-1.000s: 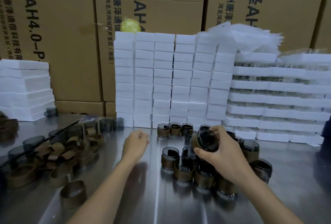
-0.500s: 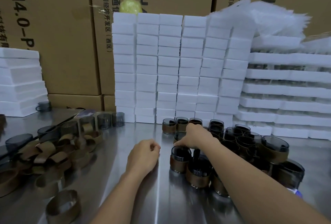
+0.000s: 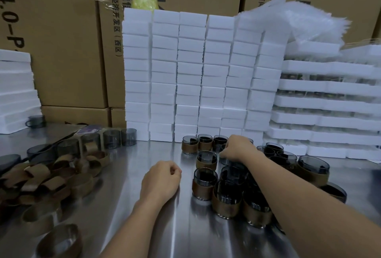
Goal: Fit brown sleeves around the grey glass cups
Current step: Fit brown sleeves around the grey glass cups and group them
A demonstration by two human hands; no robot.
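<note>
Several grey glass cups wearing brown sleeves (image 3: 205,183) stand clustered on the steel table (image 3: 165,228), right of centre. My right hand (image 3: 237,148) reaches over the back of this cluster, fingers curled down round a sleeved cup (image 3: 224,159) that is mostly hidden beneath it. My left hand (image 3: 162,179) rests on the table just left of the cluster as a curled fist holding nothing. Bare grey cups (image 3: 111,139) stand in a row at the back left. Loose brown sleeves (image 3: 47,179) lie heaped at the left.
A wall of white foam blocks (image 3: 189,76) stands behind the cups, with foam trays (image 3: 329,101) stacked at the right under plastic bags (image 3: 299,20). More foam (image 3: 16,88) sits at the far left, beside a grey mug (image 3: 36,121). Cardboard boxes (image 3: 61,30) fill the background.
My right hand carried a sleeved cup from in front of me down into the back of the cluster. My left hand stayed curled on the table. The view tilted down and closer.
</note>
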